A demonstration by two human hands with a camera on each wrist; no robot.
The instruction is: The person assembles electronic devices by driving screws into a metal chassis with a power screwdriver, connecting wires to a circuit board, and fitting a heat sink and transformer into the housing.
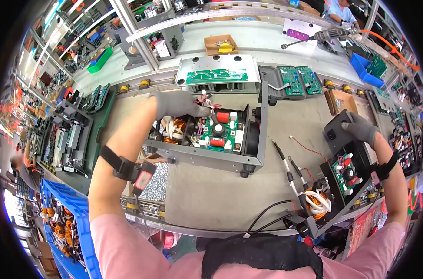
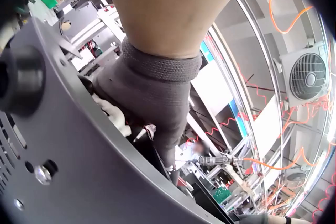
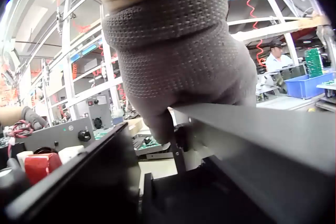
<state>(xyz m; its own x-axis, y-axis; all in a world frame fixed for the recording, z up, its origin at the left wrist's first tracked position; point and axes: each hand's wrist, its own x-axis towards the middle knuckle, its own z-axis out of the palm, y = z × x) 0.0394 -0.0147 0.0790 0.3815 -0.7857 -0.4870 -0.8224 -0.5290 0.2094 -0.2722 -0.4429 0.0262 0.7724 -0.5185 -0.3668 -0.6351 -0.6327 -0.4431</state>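
Note:
An open grey chassis (image 1: 207, 156) with a green circuit board (image 1: 221, 132), copper coils and a red part lies in the middle of the bench. My gloved left hand (image 1: 179, 104) reaches into it from the left and pinches a bundle of red and white wires (image 1: 206, 100) at its back edge. In the left wrist view the left hand (image 2: 152, 103) dips behind the chassis wall (image 2: 79, 150). My gloved right hand (image 1: 360, 129) grips the top panel of a second, tilted chassis (image 1: 346, 162) at the right. The right hand's (image 3: 178, 71) fingers curl over that grey panel (image 3: 262, 129).
Two screwdrivers (image 1: 288, 169) lie on the bench between the units. Behind stand a third unit (image 1: 216, 74), green boards (image 1: 300, 80), a cardboard box (image 1: 221, 45) and a hanging power driver (image 1: 334, 33). Blue bins (image 1: 81, 223) sit at the left; another person (image 1: 341, 9) works far back.

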